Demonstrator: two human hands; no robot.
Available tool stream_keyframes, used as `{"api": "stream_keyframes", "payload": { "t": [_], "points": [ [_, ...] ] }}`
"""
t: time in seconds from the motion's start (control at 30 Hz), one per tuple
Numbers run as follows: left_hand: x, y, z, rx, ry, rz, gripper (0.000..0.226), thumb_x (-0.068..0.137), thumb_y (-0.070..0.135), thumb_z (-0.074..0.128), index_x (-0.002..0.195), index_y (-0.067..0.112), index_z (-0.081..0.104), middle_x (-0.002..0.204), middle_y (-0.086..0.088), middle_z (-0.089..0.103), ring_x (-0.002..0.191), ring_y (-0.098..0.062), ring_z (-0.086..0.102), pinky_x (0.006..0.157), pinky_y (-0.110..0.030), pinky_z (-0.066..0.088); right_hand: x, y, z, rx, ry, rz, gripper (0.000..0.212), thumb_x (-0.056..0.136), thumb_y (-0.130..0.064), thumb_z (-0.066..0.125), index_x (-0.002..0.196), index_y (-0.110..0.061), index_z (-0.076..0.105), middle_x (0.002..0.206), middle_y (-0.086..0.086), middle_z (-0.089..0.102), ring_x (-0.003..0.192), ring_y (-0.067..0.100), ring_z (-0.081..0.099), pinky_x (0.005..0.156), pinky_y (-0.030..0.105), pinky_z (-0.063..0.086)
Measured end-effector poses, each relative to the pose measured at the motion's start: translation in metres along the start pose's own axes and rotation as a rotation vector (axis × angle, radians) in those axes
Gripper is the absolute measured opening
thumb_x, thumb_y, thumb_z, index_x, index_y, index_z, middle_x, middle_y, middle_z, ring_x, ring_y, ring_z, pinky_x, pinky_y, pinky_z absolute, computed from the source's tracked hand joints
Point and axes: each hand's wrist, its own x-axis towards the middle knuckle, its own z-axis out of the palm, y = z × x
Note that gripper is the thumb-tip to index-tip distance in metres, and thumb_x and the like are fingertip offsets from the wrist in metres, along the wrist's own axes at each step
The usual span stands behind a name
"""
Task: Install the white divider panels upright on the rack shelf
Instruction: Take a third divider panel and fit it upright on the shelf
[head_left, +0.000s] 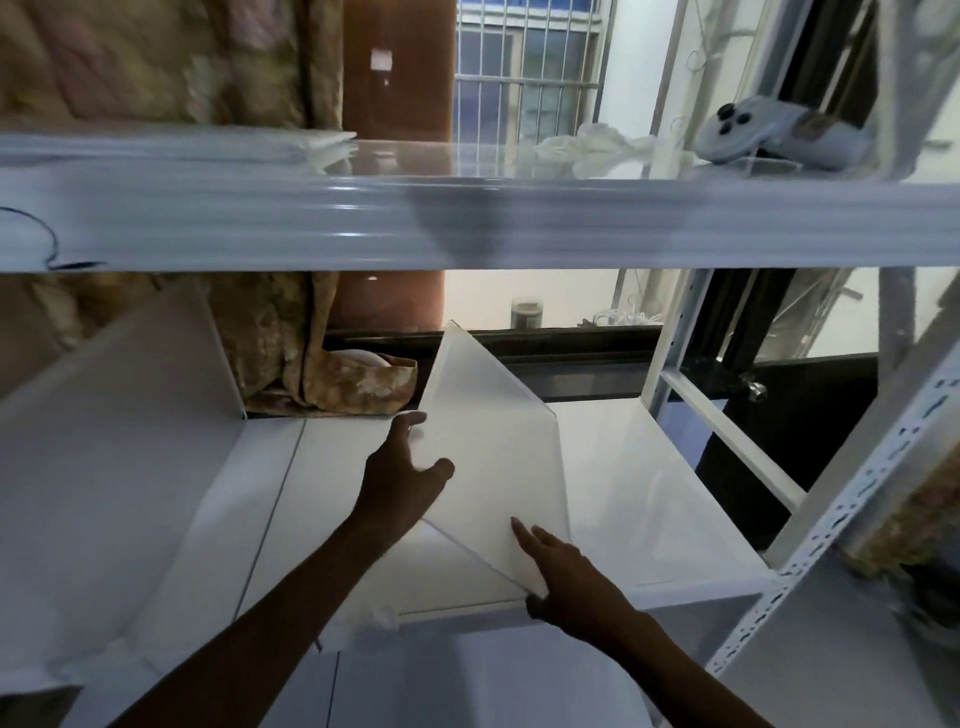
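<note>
A white translucent divider panel (488, 441) stands on the white rack shelf (639, 493), leaning to the left. My left hand (402, 480) presses flat against its left face, thumb spread. My right hand (566, 577) grips the panel's near lower corner at the shelf's front edge. A second white divider panel (130, 395) stands at the far left of the same shelf, tilted and blurred.
The upper shelf beam (467, 223) crosses just above the hands; a game controller (763, 132) and a crumpled white bag (597, 145) lie on it. A patterned curtain (291, 343) hangs behind. A perforated white upright (852, 499) bounds the right side.
</note>
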Motion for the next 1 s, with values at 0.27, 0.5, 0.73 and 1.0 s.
{"api": "stream_keyframes", "payload": {
  "t": [0.27,0.5,0.73,1.0],
  "points": [
    [-0.008,0.027,-0.024,-0.011,-0.073,0.224,0.069,0.080,0.007,0.071,0.138,0.027,0.040,0.138,0.002,0.046,0.123,-0.020,0.049,0.100,-0.035,0.050,0.007,-0.026,-0.011,0.132,0.125,-0.141,0.100,0.084,-0.027,0.072,0.154,-0.029,0.002,0.153,0.000,0.039,0.136,0.023,0.043,0.113,0.036,0.037],
    [-0.010,0.037,-0.044,-0.011,-0.134,0.336,0.086,0.076,0.004,0.078,0.143,0.030,0.032,0.133,0.008,0.036,0.121,-0.015,0.043,0.081,-0.015,0.054,0.025,-0.056,-0.012,0.240,0.121,-0.204,0.099,0.082,-0.024,0.076,0.154,-0.037,0.008,0.152,-0.002,0.041,0.128,0.022,0.053,0.105,0.036,0.048],
    [-0.009,0.039,-0.073,-0.078,-0.153,0.329,0.087,0.078,0.002,0.074,0.145,0.033,0.029,0.156,-0.003,0.029,0.131,-0.021,0.041,0.064,-0.008,0.052,0.043,-0.096,-0.008,0.278,0.090,-0.323,0.095,0.085,-0.016,0.074,0.155,-0.030,0.012,0.149,0.001,0.047,0.127,0.023,0.055,0.105,0.034,0.048],
    [-0.013,0.039,-0.104,0.022,-0.071,0.315,0.082,0.080,0.000,0.071,0.147,0.024,0.031,0.148,-0.005,0.032,0.122,-0.020,0.046,0.064,-0.015,0.058,0.058,-0.139,0.007,0.358,0.058,-0.385,0.102,0.083,-0.021,0.075,0.155,-0.034,0.003,0.157,-0.002,0.034,0.131,0.023,0.049,0.100,0.032,0.049]
  ]
}}
